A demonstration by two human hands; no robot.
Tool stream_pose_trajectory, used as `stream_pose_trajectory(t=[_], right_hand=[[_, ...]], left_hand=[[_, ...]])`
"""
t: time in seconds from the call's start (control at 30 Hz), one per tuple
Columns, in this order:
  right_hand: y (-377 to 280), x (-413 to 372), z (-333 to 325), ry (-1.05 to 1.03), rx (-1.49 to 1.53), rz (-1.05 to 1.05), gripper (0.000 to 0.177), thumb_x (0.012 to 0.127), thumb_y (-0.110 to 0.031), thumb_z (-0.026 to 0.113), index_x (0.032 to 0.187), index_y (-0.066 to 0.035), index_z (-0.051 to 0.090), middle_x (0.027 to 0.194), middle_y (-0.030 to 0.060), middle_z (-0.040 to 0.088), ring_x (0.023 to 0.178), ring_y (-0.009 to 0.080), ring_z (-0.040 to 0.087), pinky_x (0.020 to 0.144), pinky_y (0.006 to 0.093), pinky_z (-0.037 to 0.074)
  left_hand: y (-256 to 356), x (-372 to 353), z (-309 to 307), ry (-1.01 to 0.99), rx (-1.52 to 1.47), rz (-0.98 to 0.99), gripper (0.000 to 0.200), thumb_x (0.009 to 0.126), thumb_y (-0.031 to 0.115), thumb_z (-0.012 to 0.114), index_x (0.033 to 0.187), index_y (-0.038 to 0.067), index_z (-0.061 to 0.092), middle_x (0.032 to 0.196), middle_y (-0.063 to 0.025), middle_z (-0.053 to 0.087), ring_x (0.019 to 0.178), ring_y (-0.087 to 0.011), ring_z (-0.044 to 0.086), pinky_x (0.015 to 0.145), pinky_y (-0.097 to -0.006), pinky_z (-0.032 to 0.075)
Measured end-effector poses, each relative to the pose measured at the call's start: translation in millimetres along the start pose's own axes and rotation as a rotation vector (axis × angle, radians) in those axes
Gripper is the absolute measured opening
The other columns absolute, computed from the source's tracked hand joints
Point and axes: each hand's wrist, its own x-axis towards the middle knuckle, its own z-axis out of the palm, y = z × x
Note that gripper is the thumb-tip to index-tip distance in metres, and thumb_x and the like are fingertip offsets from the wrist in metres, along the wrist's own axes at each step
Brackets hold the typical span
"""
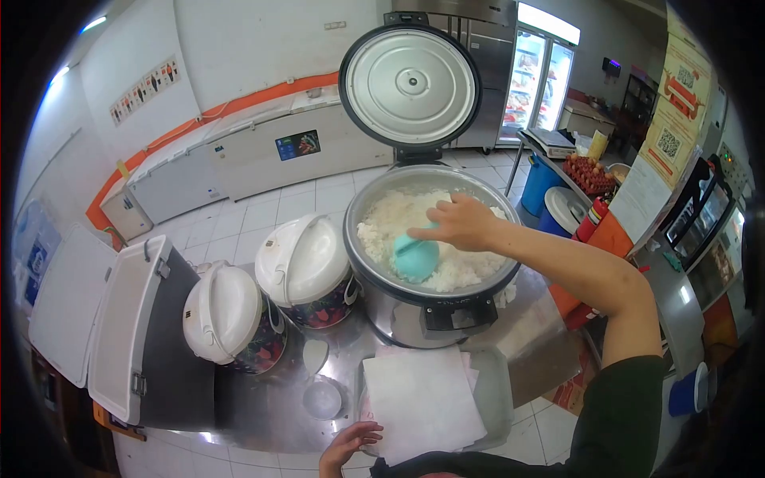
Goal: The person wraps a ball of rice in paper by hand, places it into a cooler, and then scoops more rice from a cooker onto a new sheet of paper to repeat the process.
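A large rice cooker [374,315] stands with its round lid [412,80] raised, and cooked white rice [470,267] fills its pot. My right hand [460,223] reaches in over the rim from the right, its fingers closed on a teal scoop [417,259] that rests against the rice. Below the cooker, a stack of white paper sheets [422,398] lies in a shallow tray [498,390]. At the left edge of that stack is my left hand [351,444], fingers loosely stretched and holding nothing. A small clear cup [323,398] and a white rice paddle [315,357] lie nearby on the steel table [263,406].
Two smaller flowered rice containers [307,271] with white lids stand left of the cooker. Further left is a grey cool box [167,342], its lid swung outward. Chest freezers [263,159] line the back wall. On the right are egg trays [590,175] and a fire extinguisher [591,219].
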Motion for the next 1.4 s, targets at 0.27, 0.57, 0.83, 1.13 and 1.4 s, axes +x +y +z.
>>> stream_pose_trajectory(t=[0.27, 0.57, 0.83, 1.13, 1.4], right_hand=[[6.7, 16.5, 5.0, -0.391, 0.131, 0.461, 0.033, 0.080, -0.011, 0.056, 0.112, -0.011, 0.063, 0.092, 0.0130, 0.067, 0.087, 0.0300, 0.066, 0.072, 0.0418, 0.052], [-28.7, 32.1, -67.3, -0.642, 0.317, 0.459, 0.027, 0.074, -0.010, 0.055, 0.096, -0.001, 0.069, 0.100, 0.0188, 0.067, 0.090, 0.0317, 0.066, 0.074, 0.0404, 0.053], [-4.4, 25.7, -61.3, -0.674, 0.564, 0.465, 0.024, 0.079, -0.016, 0.051, 0.087, 0.000, 0.067, 0.072, 0.0149, 0.066, 0.064, 0.0258, 0.065, 0.055, 0.0381, 0.049], [18.3, 9.5, -32.6, -0.749, 0.967, 0.481, 0.030, 0.088, -0.026, 0.052, 0.105, -0.004, 0.063, 0.073, 0.0072, 0.059, 0.059, 0.0172, 0.056, 0.051, 0.0330, 0.045], [27.6, -1.5, -18.3, -0.541, 0.878, 0.502, 0.031, 0.088, -0.024, 0.055, 0.115, -0.009, 0.062, 0.080, 0.0101, 0.061, 0.063, 0.0201, 0.057, 0.055, 0.0345, 0.046]], left_hand=[[-0.3, -14.0, 4.4, 0.033, -0.023, 0.021, 0.069, 0.084, 0.044, 0.065, 0.132, -0.002, 0.044, 0.130, -0.0180, 0.051, 0.115, -0.0292, 0.054, 0.098, -0.0397, 0.041], [-7.4, -27.7, -0.3, 0.058, -0.030, 0.065, 0.067, 0.086, 0.041, 0.063, 0.132, -0.003, 0.043, 0.130, -0.0195, 0.051, 0.114, -0.0302, 0.054, 0.098, -0.0407, 0.041], [-13.7, -24.9, -7.8, 0.048, -0.055, 0.079, 0.066, 0.088, 0.041, 0.061, 0.133, -0.003, 0.042, 0.131, -0.0195, 0.049, 0.115, -0.0297, 0.054, 0.099, -0.0405, 0.041], [-2.9, -9.9, -3.8, 0.026, -0.041, 0.015, 0.069, 0.085, 0.044, 0.064, 0.133, -0.002, 0.043, 0.131, -0.0183, 0.050, 0.116, -0.0294, 0.053, 0.099, -0.0397, 0.040], [-0.2, -14.7, 7.5, 0.063, 0.009, 0.074, 0.071, 0.085, 0.046, 0.063, 0.133, -0.002, 0.043, 0.131, -0.0182, 0.050, 0.116, -0.0295, 0.053, 0.099, -0.0404, 0.040]])
